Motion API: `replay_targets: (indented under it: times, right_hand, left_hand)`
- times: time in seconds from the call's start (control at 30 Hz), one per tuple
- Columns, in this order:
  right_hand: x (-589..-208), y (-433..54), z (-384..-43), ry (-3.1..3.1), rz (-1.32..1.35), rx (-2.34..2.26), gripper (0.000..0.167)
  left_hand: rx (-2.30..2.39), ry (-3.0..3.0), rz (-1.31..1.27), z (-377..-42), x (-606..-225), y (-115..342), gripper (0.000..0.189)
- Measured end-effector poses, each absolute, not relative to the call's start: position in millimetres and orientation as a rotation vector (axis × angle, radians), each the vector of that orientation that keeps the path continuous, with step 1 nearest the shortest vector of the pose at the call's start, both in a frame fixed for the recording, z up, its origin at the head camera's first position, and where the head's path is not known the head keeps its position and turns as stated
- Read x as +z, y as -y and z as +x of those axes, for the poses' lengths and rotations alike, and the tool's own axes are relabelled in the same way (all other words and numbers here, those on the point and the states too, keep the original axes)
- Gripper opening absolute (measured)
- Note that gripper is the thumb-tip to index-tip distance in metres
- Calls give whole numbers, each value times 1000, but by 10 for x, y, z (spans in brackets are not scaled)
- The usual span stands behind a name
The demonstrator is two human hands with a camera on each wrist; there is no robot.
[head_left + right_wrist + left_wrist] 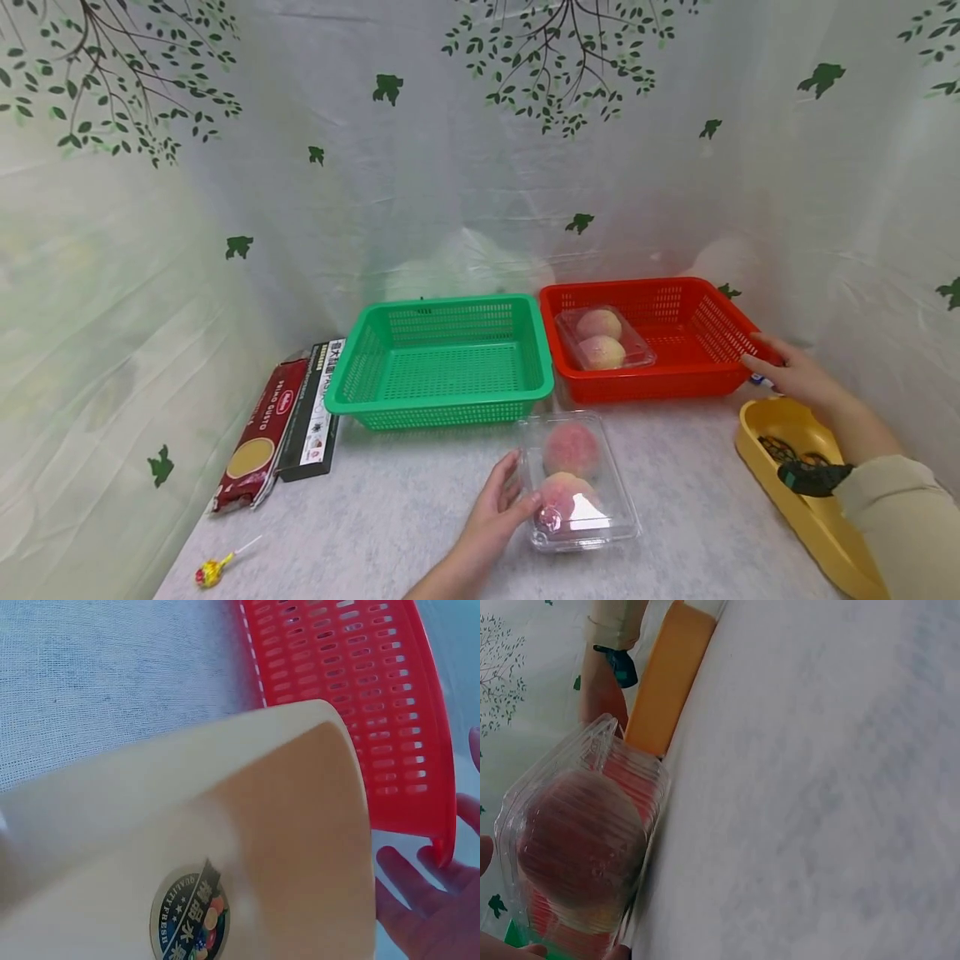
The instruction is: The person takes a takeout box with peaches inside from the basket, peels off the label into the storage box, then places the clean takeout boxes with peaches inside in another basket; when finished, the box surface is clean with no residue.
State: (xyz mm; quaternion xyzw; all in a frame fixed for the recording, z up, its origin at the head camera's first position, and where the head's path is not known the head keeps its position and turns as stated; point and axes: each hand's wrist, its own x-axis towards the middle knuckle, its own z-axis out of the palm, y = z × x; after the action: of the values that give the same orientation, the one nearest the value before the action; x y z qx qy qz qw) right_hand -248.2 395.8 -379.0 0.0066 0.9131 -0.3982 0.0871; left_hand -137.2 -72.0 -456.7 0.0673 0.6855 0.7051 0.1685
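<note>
My left hand [491, 508] is at the left side of a clear plastic clamshell box [618, 508] on the table. Its thumb overlaps the lid and its relaxed fingers lie along the edge. Two pinkish peaches [572, 450] sit inside this box, one shown large through the ribbed plastic in the left wrist view. My right hand [806, 379] reaches to the right end of a red basket [652, 383], its fingers at the rim. In the right wrist view those straight, spread fingers [409, 881] are around the basket's corner.
Inside the red basket is another clear box [637, 354] with two paler peaches. Beside it stands a green basket [450, 412]. A yellow tray [787, 508] lies under the right forearm. Leftward are a red packet [262, 433], a black box [311, 417] and a lollipop [212, 572].
</note>
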Motion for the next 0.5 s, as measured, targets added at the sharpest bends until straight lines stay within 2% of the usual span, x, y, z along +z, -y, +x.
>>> replay_targets:
  times: [0.23, 0.5]
  right_hand:
    - [-3809, -3959, -2497, -2724, 51, -1214, 82]
    - [-3828, -3975, -2515, -2755, 74, -1266, 77]
  left_hand:
    - [2153, -1785, 139, -1266, -4515, 613, 81]
    - [2161, -1736, -11, -1256, -4489, 507, 90]
